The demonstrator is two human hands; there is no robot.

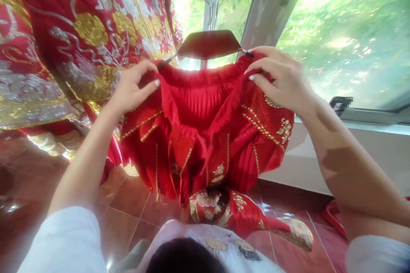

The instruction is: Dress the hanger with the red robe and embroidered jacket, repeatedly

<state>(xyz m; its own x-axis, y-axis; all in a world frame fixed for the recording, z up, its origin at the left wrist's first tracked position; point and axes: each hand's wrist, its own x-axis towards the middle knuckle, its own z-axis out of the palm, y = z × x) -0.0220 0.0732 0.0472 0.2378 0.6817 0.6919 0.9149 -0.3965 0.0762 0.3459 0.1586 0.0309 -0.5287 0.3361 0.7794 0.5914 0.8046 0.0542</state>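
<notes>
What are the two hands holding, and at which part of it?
The left hand and the right hand each pinch the waistband of a red skirt, one at each end, just under a wooden hanger.

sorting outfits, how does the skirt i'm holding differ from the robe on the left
The skirt is mostly plain pleated red with thin gold trim; the robe is covered in big gold and silver flowers. The left hand and right hand pinch the skirt's waistband; the robe hangs unheld. Both are red.
</notes>
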